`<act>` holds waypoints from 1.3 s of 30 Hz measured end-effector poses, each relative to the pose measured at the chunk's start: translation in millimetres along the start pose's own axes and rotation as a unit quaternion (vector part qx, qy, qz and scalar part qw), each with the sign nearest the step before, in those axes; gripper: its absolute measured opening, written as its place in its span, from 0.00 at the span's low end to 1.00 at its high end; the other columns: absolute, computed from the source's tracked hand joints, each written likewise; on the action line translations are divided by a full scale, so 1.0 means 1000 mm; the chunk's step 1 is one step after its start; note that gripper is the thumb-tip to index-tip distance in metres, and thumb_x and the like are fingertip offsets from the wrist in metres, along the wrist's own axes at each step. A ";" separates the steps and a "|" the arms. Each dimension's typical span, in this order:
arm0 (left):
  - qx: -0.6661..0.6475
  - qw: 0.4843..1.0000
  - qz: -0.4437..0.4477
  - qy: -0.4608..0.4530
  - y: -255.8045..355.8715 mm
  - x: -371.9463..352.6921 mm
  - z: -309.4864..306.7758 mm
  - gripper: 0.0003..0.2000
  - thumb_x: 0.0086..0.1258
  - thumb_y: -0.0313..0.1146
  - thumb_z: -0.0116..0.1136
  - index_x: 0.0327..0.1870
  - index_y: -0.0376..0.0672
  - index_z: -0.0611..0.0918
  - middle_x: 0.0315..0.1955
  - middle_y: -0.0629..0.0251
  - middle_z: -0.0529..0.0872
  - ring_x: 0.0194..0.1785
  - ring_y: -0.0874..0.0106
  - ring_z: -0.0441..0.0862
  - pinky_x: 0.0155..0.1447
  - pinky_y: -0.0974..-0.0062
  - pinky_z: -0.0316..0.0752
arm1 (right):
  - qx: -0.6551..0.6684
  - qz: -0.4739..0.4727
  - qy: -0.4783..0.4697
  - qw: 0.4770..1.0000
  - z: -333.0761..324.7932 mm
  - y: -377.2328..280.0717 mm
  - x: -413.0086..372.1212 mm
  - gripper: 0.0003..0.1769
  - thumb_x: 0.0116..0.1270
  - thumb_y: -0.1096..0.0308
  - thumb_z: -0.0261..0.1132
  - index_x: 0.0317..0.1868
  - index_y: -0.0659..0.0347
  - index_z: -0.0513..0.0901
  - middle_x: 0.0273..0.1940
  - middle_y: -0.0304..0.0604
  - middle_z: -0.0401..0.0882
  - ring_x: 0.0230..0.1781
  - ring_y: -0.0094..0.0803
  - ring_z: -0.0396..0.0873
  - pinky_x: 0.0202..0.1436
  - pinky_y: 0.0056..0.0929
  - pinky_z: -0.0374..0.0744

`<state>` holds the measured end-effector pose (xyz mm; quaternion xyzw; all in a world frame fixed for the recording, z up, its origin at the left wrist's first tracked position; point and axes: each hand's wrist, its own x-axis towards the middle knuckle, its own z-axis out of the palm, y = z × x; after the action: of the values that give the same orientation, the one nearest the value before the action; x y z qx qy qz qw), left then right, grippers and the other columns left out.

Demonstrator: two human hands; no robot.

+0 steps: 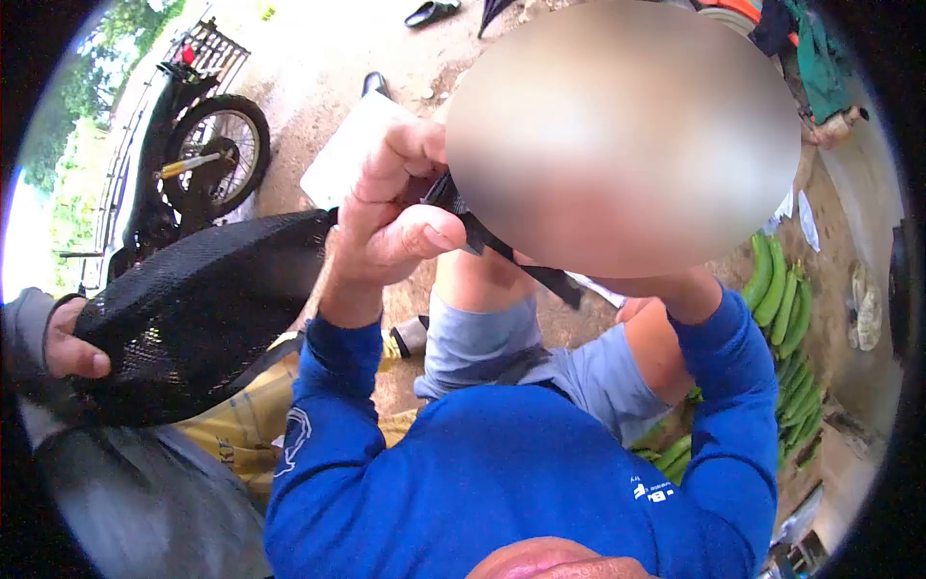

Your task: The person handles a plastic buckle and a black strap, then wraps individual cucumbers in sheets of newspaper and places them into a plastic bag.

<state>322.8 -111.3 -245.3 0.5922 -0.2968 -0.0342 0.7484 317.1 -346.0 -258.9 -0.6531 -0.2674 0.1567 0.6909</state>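
Note:
My left hand [391,207], in a blue sleeve, is raised in front of me and pinches a black strap [482,239] between thumb and fingers. The strap runs left to a black mesh bag [193,309] and right toward my right hand [687,292]. Only the wrist of my right hand and the edge of its palm show; the rest lies behind a blurred patch. At the far left another person's hand [69,340], in a grey sleeve, grips the mesh bag's end. A white flat sheet [349,145] shows just behind my left hand.
A motorbike [198,154] stands on the dirt ground at upper left. Several green bananas [786,318] lie in bunches at right. A yellow printed sack [241,425] sits under the mesh bag. A dark sandal [431,12] lies at the top.

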 end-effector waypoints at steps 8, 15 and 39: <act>-0.023 0.979 0.082 0.185 -0.004 0.001 -0.014 0.17 0.77 0.47 0.58 0.47 0.41 0.77 0.36 0.62 0.82 0.36 0.71 0.80 0.41 0.74 0.79 | -0.046 0.053 -0.080 0.994 0.011 -0.007 -0.015 0.10 0.72 0.65 0.66 0.39 0.64 0.83 0.28 0.33 0.74 0.31 0.20 0.71 0.35 0.25 0.72; 0.013 0.973 0.004 0.232 0.005 -0.007 -0.005 0.04 0.77 0.31 0.58 0.47 0.43 0.78 0.30 0.75 0.78 0.28 0.85 0.73 0.31 0.85 0.70 | -0.106 0.134 -0.057 0.984 -0.009 0.003 -0.008 0.08 0.72 0.69 0.65 0.37 0.65 0.82 0.27 0.30 0.74 0.27 0.18 0.69 0.30 0.24 0.70; 0.530 0.790 0.208 0.227 0.049 -0.226 0.066 0.10 0.66 0.23 0.68 0.45 0.36 0.81 0.35 0.54 0.86 0.36 0.61 0.86 0.41 0.66 0.82 | -0.277 -0.132 -0.160 0.938 0.179 0.070 0.022 0.46 0.63 0.56 0.71 0.76 0.67 0.61 0.73 0.66 0.63 0.77 0.54 0.60 0.78 0.43 0.60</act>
<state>90.3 -63.1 -283.5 0.8105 -0.2059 0.4203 0.3522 241.2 -180.2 -324.1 -0.7436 -0.4913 0.0863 0.4452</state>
